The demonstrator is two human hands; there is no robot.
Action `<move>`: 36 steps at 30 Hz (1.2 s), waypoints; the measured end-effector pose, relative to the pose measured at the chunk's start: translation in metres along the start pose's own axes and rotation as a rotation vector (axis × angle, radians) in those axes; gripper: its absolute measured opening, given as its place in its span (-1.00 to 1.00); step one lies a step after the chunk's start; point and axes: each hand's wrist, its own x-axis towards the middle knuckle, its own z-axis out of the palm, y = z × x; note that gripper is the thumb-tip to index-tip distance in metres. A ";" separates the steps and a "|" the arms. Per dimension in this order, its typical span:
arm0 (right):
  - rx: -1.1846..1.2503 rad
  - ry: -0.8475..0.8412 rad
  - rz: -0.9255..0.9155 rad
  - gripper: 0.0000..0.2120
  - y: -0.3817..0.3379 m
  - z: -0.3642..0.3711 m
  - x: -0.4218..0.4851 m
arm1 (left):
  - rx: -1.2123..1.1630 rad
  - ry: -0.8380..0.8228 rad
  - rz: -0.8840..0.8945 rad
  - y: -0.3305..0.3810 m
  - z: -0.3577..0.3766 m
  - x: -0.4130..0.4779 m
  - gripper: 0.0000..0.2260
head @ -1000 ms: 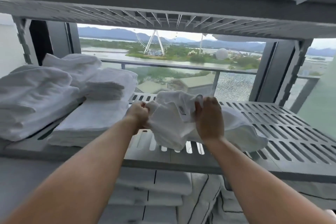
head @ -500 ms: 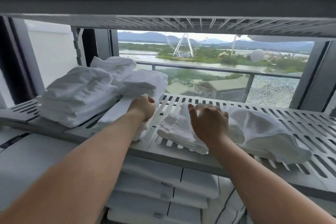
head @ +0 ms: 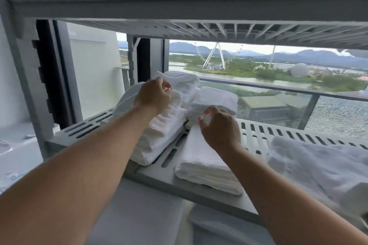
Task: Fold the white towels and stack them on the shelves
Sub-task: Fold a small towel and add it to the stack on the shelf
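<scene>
Two hands work at the tall pile (head: 157, 139) of folded towels on the shelf (head: 257, 138). The left hand (head: 153, 96) grips its top towel (head: 185, 83); the right hand (head: 220, 128) hovers half-open just right of it, holding nothing. Likely step: straightening the pile; next, squaring edges evenly. Further right, a loose towel (head: 318, 165) is cut off; whether the right hand touches cloth is unclear.

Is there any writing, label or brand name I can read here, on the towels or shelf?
None can be read.
The folded towels and the shelf show no print.
A small sticker-like patch on the grey surface at lower left is too blurred to read.
</scene>
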 end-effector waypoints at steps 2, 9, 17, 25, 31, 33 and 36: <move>0.012 -0.004 -0.014 -0.68 -0.030 0.024 0.016 | 0.005 0.004 0.026 -0.025 -0.010 0.022 -0.88; 0.057 -0.050 -0.031 -0.66 -0.092 0.078 0.049 | 0.096 -0.096 -0.141 -0.103 -0.026 0.078 -0.82; 0.144 -0.191 0.025 -0.50 -0.115 0.096 0.067 | -0.103 -0.491 -0.390 -0.137 -0.022 0.082 -0.58; 0.132 -0.170 0.079 -0.69 -0.112 0.114 0.067 | -0.246 -0.790 -0.277 -0.138 -0.033 0.083 -0.56; 0.251 -0.076 0.104 -0.89 -0.112 0.117 0.069 | -0.304 -0.696 -0.096 -0.156 -0.031 0.075 -0.77; 0.286 -0.031 0.112 -0.89 -0.115 0.114 0.072 | -0.317 -0.600 -0.046 -0.153 -0.026 0.074 -0.87; 0.351 0.046 0.106 -0.92 -0.118 0.107 0.075 | -0.526 -0.566 -0.073 -0.147 -0.021 0.069 -0.92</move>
